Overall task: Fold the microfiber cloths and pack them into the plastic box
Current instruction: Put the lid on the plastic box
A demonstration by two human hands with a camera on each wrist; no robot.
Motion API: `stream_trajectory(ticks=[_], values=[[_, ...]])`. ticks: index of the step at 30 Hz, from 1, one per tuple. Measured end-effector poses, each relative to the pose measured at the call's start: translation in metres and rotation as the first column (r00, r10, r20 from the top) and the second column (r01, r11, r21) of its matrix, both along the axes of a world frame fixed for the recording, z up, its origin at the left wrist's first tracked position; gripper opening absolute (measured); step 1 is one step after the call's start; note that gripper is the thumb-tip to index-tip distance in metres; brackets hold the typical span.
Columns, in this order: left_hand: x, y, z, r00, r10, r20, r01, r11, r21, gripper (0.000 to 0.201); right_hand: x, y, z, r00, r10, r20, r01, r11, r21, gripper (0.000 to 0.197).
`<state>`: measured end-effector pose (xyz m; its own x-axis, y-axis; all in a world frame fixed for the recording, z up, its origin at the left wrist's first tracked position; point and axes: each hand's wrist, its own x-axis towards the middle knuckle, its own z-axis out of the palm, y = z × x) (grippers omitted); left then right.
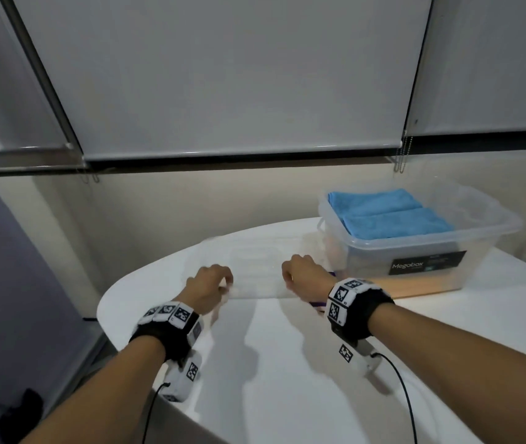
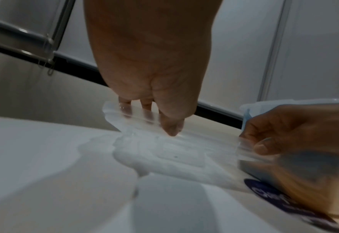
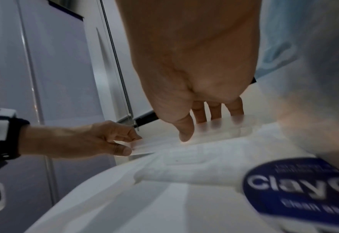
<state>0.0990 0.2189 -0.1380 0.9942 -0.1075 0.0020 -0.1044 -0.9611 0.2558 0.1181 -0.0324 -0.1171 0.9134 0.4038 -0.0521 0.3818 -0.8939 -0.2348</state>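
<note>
1. Left hand [image 1: 210, 285] and right hand [image 1: 303, 275] each pinch the clear lid [image 1: 255, 267] at its near edge.
2. Blue microfiber cloths [image 1: 389, 216] lie folded inside the plastic box [image 1: 431, 251], right of both grips, on the counter [image 1: 287, 363].

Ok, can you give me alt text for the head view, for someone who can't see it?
Both hands, left hand and right hand, grip the near edge of a clear plastic lid on a white round table. To the right stands an open transparent plastic box holding folded blue microfiber cloths.
</note>
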Motion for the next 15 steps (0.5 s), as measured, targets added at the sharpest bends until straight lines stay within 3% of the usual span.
stream_trajectory(ticks=[4,7,11,15], values=[[-0.001,0.016,0.05,0.987,0.012,0.162,-0.002,0.998,-0.062,0.014,0.001,0.004,0.04,0.995,0.029,0.098,-0.041,0.991,0.126,0.015],[-0.005,0.025,0.09,0.979,-0.012,0.202,0.04,0.99,-0.138,0.017,0.001,-0.001,0.067,0.978,0.012,0.207,-0.047,0.985,0.167,0.021],[-0.014,0.026,0.126,0.964,0.019,0.265,0.045,0.971,-0.233,0.013,-0.002,-0.008,0.11,0.979,-0.023,0.2,-0.056,0.924,0.377,0.016],[-0.016,0.049,0.147,0.89,0.234,0.391,-0.022,0.88,-0.475,0.053,-0.011,-0.021,0.156,0.992,0.004,0.126,-0.081,0.783,0.617,0.025]])
